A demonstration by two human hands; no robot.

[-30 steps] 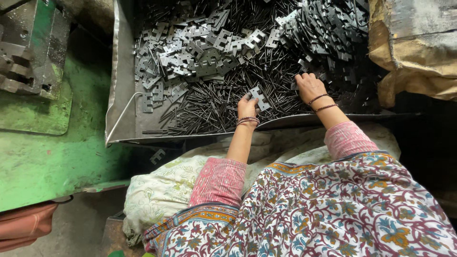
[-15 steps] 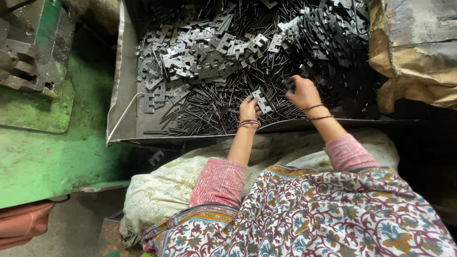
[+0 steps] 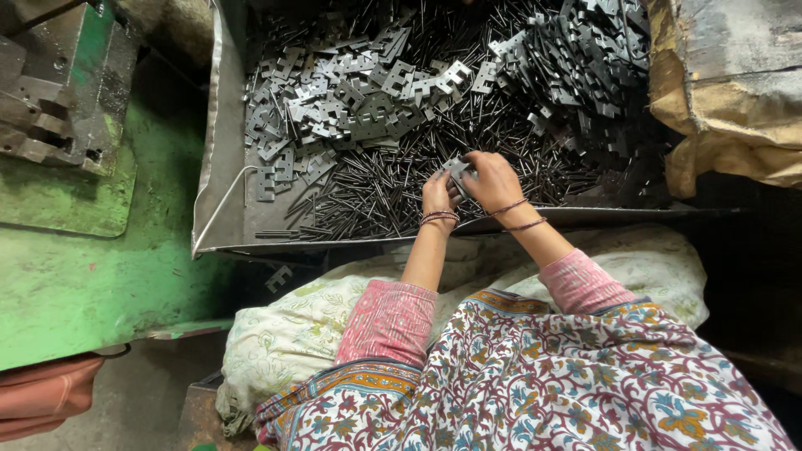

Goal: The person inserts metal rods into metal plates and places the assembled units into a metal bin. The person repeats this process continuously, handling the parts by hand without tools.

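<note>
Head view shows our two hands meeting over the metal tray (image 3: 219, 167). Our left hand (image 3: 438, 194) and right hand (image 3: 493, 179) touch at the fingertips, both closed around one small stack of flat metal stampings (image 3: 459, 171) — it sits between the two grips, pinched from either side. How many pieces are in the stack we cannot tell. Beneath the hands lies a heap of thin dark rods (image 3: 376, 188), too many to count; beyond them, away from us, notched plates (image 3: 351, 100) are piled — uncountable too.
</note>
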